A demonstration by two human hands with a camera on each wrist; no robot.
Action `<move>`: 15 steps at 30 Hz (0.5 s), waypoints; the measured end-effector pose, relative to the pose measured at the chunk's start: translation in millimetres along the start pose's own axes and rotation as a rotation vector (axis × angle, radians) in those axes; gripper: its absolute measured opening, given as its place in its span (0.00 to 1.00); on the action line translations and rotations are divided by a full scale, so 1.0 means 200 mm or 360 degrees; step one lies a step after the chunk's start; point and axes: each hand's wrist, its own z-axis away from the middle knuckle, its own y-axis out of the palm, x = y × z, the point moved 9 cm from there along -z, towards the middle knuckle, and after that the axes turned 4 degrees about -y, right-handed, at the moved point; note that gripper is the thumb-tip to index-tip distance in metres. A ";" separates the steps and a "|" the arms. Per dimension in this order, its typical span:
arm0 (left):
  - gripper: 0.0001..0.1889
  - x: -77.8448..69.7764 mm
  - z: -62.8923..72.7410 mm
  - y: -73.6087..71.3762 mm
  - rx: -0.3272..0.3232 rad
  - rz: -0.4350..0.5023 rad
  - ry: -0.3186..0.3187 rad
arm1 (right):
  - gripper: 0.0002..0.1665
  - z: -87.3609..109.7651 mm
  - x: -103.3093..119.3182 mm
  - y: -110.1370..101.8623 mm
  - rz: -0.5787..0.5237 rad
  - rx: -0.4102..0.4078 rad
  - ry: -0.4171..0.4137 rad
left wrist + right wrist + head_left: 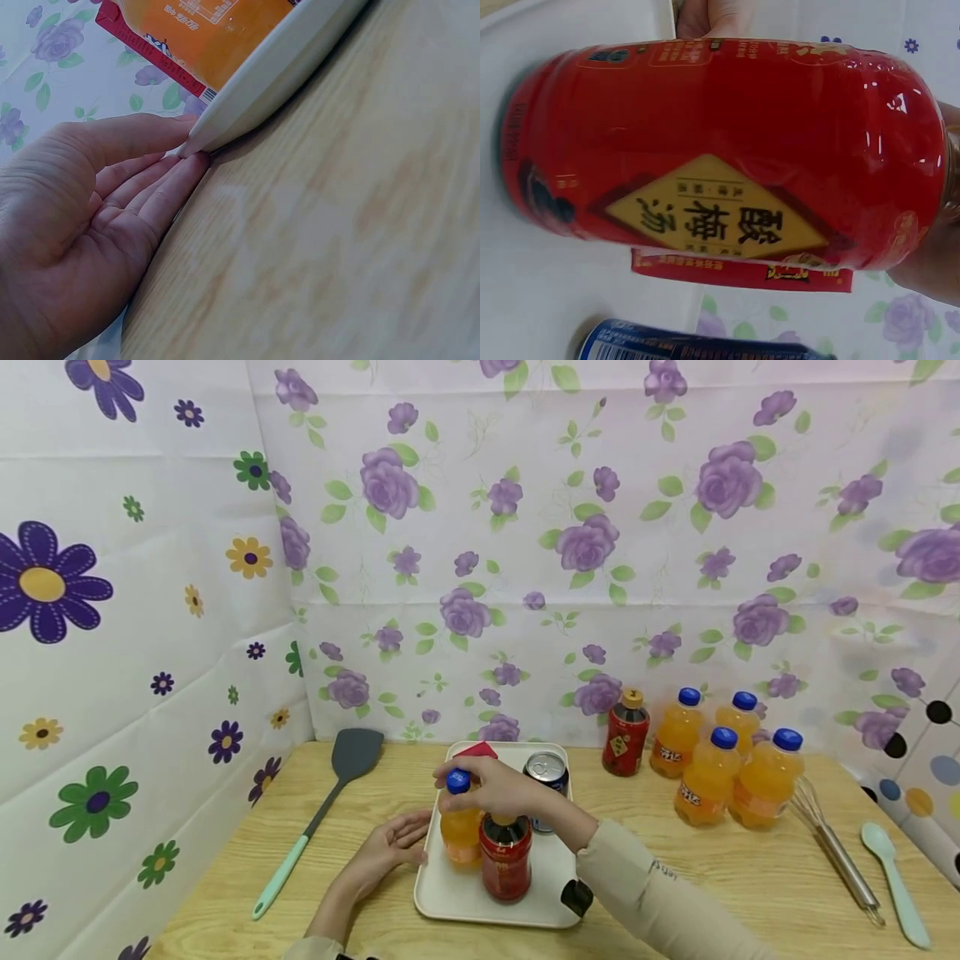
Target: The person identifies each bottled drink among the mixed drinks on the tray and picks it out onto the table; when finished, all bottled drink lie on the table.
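A cream tray [551,906] lies on the table with drinks on it. My left hand [386,853] pinches its left rim, thumb on top and fingers beneath, as the left wrist view shows. On the tray stands an orange soda bottle [460,833] with a blue cap; my right hand [495,789] holds it by the cap, thumb in front and fingers behind. A red plum drink bottle [727,150] stands upright just right of it, under my right wrist. Behind are a dark blue can [546,768] and a red box [480,749], mostly hidden by the hand.
At the back right stand another red drink bottle [626,735] and several orange soda bottles [705,777]. A whisk [840,852] and a pale green spoon [892,877] lie at the right. To the left lies a grey-headed spatula [330,806]. Flowered cloth [465,568] hangs behind the table.
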 end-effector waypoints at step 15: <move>0.40 -0.01 0.00 0.01 0.0005 -0.0001 -0.0003 | 0.23 0.01 -0.03 -0.02 -0.0115 -0.0130 0.0036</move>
